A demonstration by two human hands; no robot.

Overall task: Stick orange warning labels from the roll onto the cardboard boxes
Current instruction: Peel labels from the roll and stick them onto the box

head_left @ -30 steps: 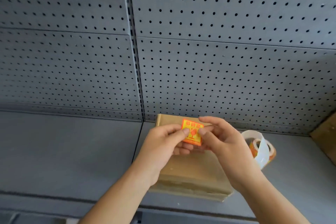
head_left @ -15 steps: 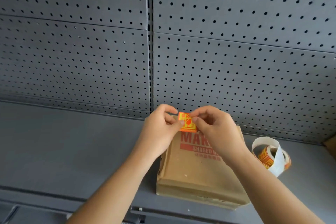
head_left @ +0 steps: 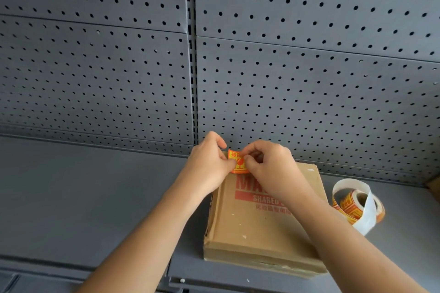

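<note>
A flat cardboard box [head_left: 259, 226] with red print lies on the grey shelf. At its far left corner an orange warning label [head_left: 238, 162] is pinched from both sides: my left hand [head_left: 209, 164] holds its left edge, my right hand [head_left: 269, 169] its right edge. The label's lower edge meets the box top; I cannot tell how much of it is stuck. The roll of orange labels [head_left: 357, 204] lies on the shelf just right of the box, with a loop of white backing paper curling over it.
The grey metal shelf [head_left: 83, 197] stretches to the left of the box. A grey pegboard wall [head_left: 285, 78] rises right behind it. A corner of another cardboard box [head_left: 434, 188] shows at the right edge. The shelf's front lip runs along the bottom.
Both hands carried the label from above the box's middle to its far left corner. The red print on the box came into sight. The camera view shifted a little.
</note>
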